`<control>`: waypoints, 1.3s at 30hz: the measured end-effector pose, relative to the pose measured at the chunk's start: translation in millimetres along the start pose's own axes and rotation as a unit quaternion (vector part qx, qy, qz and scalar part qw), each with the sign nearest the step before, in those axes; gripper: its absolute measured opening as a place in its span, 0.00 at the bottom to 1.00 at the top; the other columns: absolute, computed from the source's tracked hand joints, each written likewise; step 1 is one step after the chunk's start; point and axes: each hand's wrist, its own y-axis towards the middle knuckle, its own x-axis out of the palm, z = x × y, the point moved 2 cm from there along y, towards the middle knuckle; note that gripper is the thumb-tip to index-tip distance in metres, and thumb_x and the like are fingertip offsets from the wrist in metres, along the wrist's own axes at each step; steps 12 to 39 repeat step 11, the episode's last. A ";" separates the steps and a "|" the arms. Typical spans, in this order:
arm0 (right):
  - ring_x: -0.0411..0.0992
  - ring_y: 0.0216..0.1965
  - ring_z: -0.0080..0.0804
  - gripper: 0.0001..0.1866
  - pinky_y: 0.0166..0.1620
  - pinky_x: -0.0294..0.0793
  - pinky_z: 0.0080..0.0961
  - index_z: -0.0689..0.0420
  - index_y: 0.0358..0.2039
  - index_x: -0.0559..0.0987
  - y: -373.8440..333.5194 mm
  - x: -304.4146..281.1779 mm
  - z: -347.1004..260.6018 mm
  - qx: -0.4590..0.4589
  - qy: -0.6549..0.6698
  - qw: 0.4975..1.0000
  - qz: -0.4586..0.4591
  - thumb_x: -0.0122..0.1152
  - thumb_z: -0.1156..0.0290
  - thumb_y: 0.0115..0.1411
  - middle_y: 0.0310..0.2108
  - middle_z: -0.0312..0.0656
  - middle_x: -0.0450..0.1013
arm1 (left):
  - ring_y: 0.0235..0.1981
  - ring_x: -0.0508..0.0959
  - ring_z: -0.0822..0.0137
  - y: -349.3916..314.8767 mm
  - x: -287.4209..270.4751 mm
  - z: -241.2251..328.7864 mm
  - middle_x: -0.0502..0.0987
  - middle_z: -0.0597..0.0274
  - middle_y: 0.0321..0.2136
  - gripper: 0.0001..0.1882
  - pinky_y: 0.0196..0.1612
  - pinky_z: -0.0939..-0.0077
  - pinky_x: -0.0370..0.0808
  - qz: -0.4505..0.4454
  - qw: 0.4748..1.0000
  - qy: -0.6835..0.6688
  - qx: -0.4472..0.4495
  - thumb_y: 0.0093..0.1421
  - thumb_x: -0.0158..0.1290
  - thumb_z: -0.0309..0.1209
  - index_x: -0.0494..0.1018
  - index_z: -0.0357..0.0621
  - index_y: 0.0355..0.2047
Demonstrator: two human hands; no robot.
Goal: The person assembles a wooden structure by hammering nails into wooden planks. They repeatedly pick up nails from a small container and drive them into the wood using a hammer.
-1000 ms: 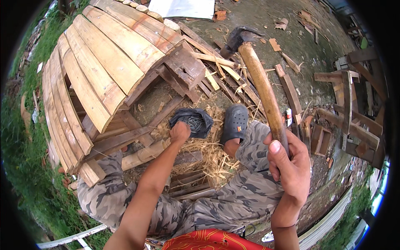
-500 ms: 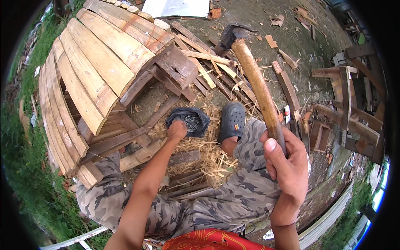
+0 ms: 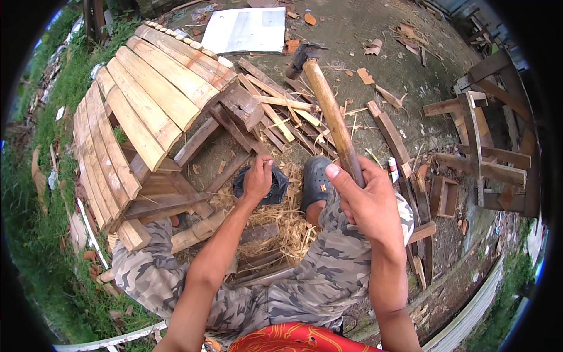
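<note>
My right hand is wrapped round the lower end of the wooden handle of a hammer, whose dark metal head points up and away from me. My left hand is closed, fingers pinched together, just over a dark plastic bag on the ground. Anything in those fingers is too small to make out, and the hand hides most of the bag's contents. To the left stands a wooden frame covered with pale split slats, fixed side by side on darker beams.
Wood shavings and scrap sticks litter the ground by my shoe. A white sheet lies at the back. Timber frames and a small wooden box are on the right. Grass grows at the left.
My left hand has come up out of the bag of nails and its fingers are closed. The hammer and my right hand have shifted left in view.
</note>
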 end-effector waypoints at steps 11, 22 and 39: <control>0.78 0.26 0.24 0.15 0.31 0.80 0.25 0.63 0.43 0.78 20.0 9.4 22.2 -0.161 -0.188 0.966 0.073 0.73 0.73 0.59 0.33 0.41 0.82 | 0.30 0.80 0.61 -2.0 -56.2 148.0 0.80 0.51 0.46 0.10 0.38 0.66 0.79 0.121 0.936 -0.173 0.280 0.75 0.47 0.35 0.67 0.40 0.47; 0.78 0.26 0.24 0.15 0.31 0.80 0.25 0.63 0.43 0.78 20.0 9.4 22.2 -0.161 -0.188 0.966 0.073 0.73 0.73 0.59 0.33 0.41 0.82 | 0.30 0.80 0.61 -2.0 -56.2 148.0 0.80 0.51 0.46 0.10 0.38 0.66 0.79 0.121 0.936 -0.173 0.280 0.75 0.47 0.35 0.67 0.40 0.47; 0.78 0.26 0.24 0.15 0.31 0.80 0.25 0.63 0.43 0.78 20.0 9.4 22.2 -0.161 -0.188 0.966 0.073 0.73 0.73 0.59 0.33 0.41 0.82 | 0.30 0.80 0.61 -2.0 -56.2 148.0 0.80 0.51 0.46 0.10 0.38 0.66 0.79 0.121 0.936 -0.173 0.280 0.75 0.47 0.35 0.67 0.40 0.47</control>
